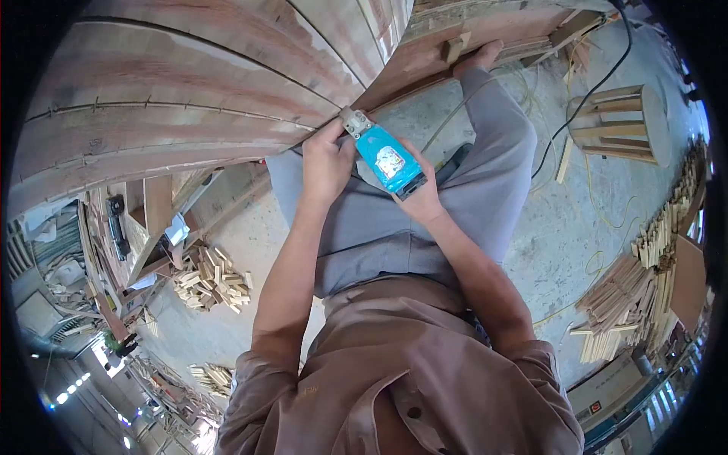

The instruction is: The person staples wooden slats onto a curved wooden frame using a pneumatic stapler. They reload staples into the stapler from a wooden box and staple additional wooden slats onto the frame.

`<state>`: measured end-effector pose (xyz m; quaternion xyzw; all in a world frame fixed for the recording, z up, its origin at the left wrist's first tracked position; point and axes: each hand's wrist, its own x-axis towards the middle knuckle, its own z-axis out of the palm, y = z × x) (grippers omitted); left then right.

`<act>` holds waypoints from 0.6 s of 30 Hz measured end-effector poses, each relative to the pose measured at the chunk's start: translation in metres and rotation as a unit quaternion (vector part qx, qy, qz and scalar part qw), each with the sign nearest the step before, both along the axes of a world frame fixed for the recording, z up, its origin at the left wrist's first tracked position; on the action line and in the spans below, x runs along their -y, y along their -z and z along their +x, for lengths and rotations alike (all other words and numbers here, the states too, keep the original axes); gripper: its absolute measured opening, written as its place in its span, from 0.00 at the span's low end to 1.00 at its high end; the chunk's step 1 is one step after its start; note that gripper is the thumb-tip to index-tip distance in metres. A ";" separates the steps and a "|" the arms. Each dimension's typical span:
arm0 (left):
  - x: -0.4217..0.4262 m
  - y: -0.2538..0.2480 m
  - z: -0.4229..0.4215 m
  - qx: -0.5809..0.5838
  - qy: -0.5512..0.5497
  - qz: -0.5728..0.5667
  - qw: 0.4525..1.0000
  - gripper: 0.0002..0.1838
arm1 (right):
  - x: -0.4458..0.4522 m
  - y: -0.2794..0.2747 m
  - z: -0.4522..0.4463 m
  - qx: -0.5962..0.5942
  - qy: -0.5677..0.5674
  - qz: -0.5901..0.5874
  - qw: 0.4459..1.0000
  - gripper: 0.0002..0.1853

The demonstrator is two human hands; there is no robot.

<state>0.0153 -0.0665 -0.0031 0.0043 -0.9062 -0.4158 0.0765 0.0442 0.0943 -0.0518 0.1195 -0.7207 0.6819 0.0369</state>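
Note:
A teal power tool (387,158) with a bolted grey metal head looks like an angle grinder; its underside is hidden. My right hand (425,196) wraps around the rear of the teal body. At the front, my left hand (327,161) is closed beside the metal head, its fingers mostly out of sight, so whether they grip the head or the wood edge is unclear. The head is close to the lower edge of a large curved wooden panel (205,83) made of joined planks with dark seams. Grey-trousered legs (493,152) are spread beneath the tool.
A wooden stool (618,125) lies on its side at right, near a black cable (580,102). Cut wood blocks (212,279) are heaped on the floor at left. Stacked wood strips (626,299) stand at right. A yellow hose (595,205) trails over the concrete.

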 end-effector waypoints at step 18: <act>0.005 -0.014 0.001 0.017 0.002 0.024 1.000 0.07 | 0.002 -0.025 -0.004 -0.002 -0.015 -0.031 0.999 0.27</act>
